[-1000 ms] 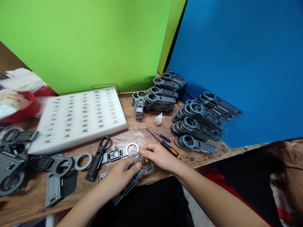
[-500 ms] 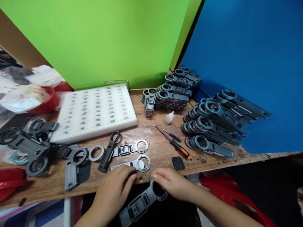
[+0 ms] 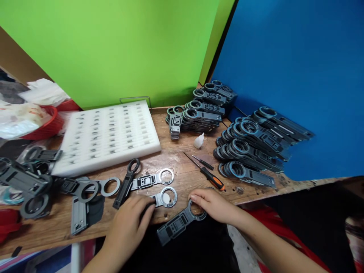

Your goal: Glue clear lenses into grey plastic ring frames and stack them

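My right hand [image 3: 217,204] pinches the ring of a dark grey ring-ended bracket [image 3: 178,226] and holds it tilted past the table's front edge, its flat end down to the left. Over the plate end of a lighter ring-ended bracket [image 3: 168,206] on the table, my left hand [image 3: 127,218] has curled fingers, thumb below. That bracket's ring shows, with a white disc [image 3: 165,198] inside; its other end is hidden under the hand. Just behind lies another light ring-ended bracket [image 3: 146,181], and beside it a darker one [image 3: 125,185] stands at a slant.
A white foam tray [image 3: 110,161] with rows of small metal pieces lies at the back left. Stacked brackets [image 3: 204,115] stand behind, more [image 3: 250,148] at right. A glue bottle [image 3: 199,141] and screwdrivers [image 3: 212,178] lie between. Loose brackets [image 3: 28,182] and a red basket [image 3: 45,125] are left.
The view has shifted slightly. My right hand has raised its bracket up and to the right, closer to the table edge. My left hand has drawn back left along the lying bracket.
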`<state>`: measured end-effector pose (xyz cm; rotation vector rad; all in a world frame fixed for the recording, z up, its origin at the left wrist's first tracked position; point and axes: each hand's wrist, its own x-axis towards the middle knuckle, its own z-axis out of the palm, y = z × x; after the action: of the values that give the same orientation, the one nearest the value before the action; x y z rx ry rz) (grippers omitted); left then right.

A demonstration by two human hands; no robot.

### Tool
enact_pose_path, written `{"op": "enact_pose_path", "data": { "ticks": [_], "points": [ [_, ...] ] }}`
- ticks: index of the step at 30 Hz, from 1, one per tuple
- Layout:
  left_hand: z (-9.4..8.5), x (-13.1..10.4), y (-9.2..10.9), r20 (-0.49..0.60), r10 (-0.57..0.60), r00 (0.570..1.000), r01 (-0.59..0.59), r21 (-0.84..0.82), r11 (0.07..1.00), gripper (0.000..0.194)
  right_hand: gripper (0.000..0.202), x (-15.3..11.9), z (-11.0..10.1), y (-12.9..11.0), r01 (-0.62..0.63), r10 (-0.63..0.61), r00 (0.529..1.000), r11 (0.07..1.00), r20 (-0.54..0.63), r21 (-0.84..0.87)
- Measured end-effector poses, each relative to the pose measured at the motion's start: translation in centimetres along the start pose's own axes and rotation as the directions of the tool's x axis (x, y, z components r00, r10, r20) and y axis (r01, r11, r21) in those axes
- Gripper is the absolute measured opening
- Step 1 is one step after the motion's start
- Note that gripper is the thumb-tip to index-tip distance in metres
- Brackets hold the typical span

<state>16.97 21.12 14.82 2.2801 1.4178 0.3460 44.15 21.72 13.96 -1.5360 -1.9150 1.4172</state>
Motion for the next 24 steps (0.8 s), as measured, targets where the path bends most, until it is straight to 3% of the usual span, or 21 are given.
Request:
{"op": "enact_pose_path", "data": {
  "ticks": [2,4,6,11,14,17,21,24],
  "points": [
    [0.5,-1.5,0.7,0.009,0.082,0.997,-0.082,0.017,0.996,0.024,0.032,0.4,0.4,-0.2,-0.004,0.003,1.0,0.998,0.014,0.068],
    [1.3,-2.6,1.4,0.022,0.138,0.99,-0.139,0.07,0.988,0.041,0.034,0.8,1.2,-0.6,-0.009,0.005,1.0,0.984,0.027,0.18],
    [2.1,-3.2,1.8,0.021,0.115,0.993,-0.117,0.135,0.984,0.056,0.039,1.2,2.1,-1.1,-0.024,0.011,0.999,0.951,0.046,0.309],
    [1.5,-3.3,1.2,0.039,0.029,0.999,-0.032,0.077,0.996,0.05,0.051,1.9,3.4,-2.0,-0.139,0.094,0.988,0.881,0.122,0.453],
    [0.4,-3.5,0.2,0.004,-0.036,0.999,0.036,0.018,0.999,0.046,0.045,2.1,3.3,-2.3,-0.033,0.053,0.997,0.934,-0.049,0.355],
    [-0.4,-3.5,-0.8,-0.035,-0.101,0.994,0.1,-0.029,0.995,0.038,0.026,2.5,3.2,-2.6,0.122,-0.101,0.961,0.99,-0.259,0.068],
    [-1.6,-2.5,-1.9,-0.084,-0.154,0.985,0.153,-0.021,0.988,0.034,0.022,3.6,3.5,-2.8,0.147,-0.178,0.937,0.981,-0.299,-0.124],
    [-2.6,-1.1,-2.1,-0.118,-0.273,0.955,0.28,0.046,0.959,0.032,0.023,4.4,3.8,-2.3,0.153,-0.2,0.921,0.975,-0.335,-0.161]
  ]
}}
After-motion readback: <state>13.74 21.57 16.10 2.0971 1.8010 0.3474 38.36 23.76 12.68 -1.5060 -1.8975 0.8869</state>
